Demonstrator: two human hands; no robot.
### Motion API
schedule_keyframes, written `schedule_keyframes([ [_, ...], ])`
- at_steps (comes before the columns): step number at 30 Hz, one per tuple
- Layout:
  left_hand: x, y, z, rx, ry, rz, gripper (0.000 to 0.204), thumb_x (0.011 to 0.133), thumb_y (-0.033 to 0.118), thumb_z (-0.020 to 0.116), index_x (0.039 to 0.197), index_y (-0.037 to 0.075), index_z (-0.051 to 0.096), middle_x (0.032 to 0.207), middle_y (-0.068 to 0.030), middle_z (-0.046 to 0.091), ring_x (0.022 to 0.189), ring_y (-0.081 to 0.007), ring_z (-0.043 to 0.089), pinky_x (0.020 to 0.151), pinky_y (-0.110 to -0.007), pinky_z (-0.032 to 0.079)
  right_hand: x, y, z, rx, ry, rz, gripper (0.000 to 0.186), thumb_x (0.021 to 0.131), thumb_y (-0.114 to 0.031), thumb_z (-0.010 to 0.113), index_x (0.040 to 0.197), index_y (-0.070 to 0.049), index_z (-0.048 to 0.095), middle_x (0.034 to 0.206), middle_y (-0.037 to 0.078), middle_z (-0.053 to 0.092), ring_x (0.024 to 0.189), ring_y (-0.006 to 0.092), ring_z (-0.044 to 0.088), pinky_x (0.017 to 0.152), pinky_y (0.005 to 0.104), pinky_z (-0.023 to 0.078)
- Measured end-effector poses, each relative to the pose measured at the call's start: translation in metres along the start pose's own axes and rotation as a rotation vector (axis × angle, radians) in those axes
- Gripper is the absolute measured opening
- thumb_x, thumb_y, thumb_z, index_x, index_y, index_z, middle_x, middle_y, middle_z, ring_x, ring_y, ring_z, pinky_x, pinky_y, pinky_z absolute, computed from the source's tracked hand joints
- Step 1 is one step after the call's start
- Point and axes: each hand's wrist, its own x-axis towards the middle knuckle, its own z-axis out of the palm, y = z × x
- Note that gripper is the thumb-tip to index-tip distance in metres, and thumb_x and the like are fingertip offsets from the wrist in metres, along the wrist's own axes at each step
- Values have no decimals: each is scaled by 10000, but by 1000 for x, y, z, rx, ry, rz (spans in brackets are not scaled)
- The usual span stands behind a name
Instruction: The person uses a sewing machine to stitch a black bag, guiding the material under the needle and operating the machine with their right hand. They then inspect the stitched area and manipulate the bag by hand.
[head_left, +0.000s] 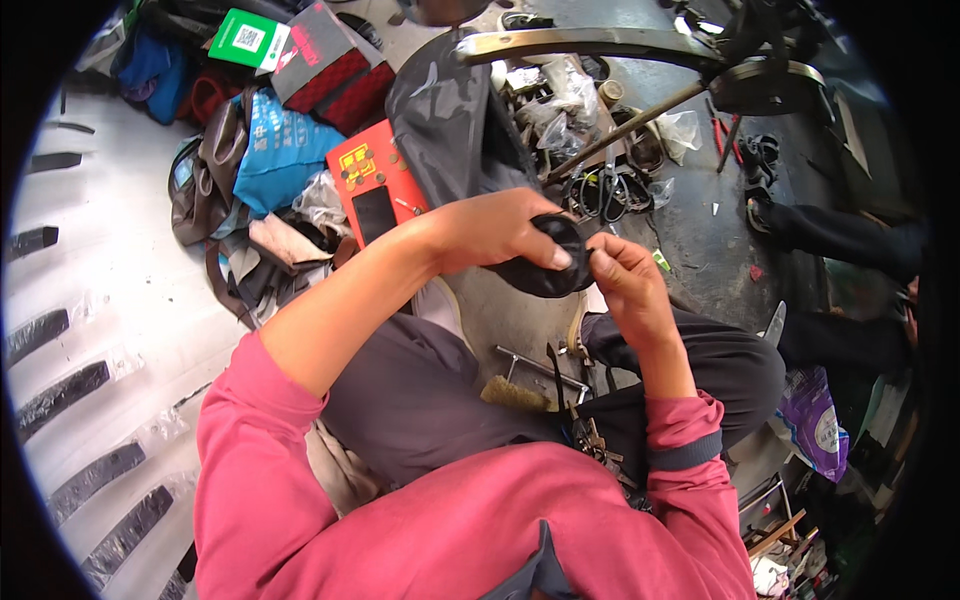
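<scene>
My left hand grips a soft black item, its thumb pressed on the dark upper face and its other fingers behind it. At the item's right edge, my right hand is closed with thumb and fingertips on the rim. I cannot make out exactly what the item is. Just behind my hands lies a large black fabric piece, next to a red board with a dark phone-like rectangle on it.
Bags and boxes pile at upper left. A metal stand with tools and small parts surrounds the upper middle. Another person's dark-clad leg is at right. A purple bag lies below it; a metal tool lies between my legs.
</scene>
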Motion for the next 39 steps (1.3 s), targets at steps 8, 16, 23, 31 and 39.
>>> schedule_keyframes([
  [8,-26,-1,7,-1,96,-21,343,897,144,752,1190,-25,689,1006,34,683,909,-41,575,827,-229,480,11,15,-21,-150,193,-49,239,967,-262,736,1067,-49,695,1003,17,700,901,98,627,851,258,479],
  [16,-80,15,-14,2,192,144,370,804,181,776,1078,-63,724,944,-26,696,836,-75,594,761,-250,487,41,60,-80,-323,780,165,278,986,-192,688,1225,-52,672,1041,19,714,845,97,644,728,254,513],
  [23,-118,26,-35,-122,510,561,364,752,281,771,799,-41,608,688,-138,607,598,-198,530,591,-303,431,24,14,-38,-407,622,-21,301,993,-162,682,1266,-39,652,1088,13,695,883,93,627,766,251,501],
  [31,-88,17,-47,-225,622,583,473,888,143,733,1292,-71,612,1156,-125,689,1063,-229,678,1013,-351,513,-124,-103,-13,-753,929,-535,216,1027,-130,616,1189,-14,700,1048,44,728,833,58,609,762,226,484],
  [39,-136,42,-70,-402,587,904,330,946,54,665,1262,-42,664,1237,-155,713,1198,-292,661,1113,-448,463,-89,-9,8,-809,413,0,205,995,-129,642,1110,23,717,890,46,715,792,119,633,743,285,524],
])
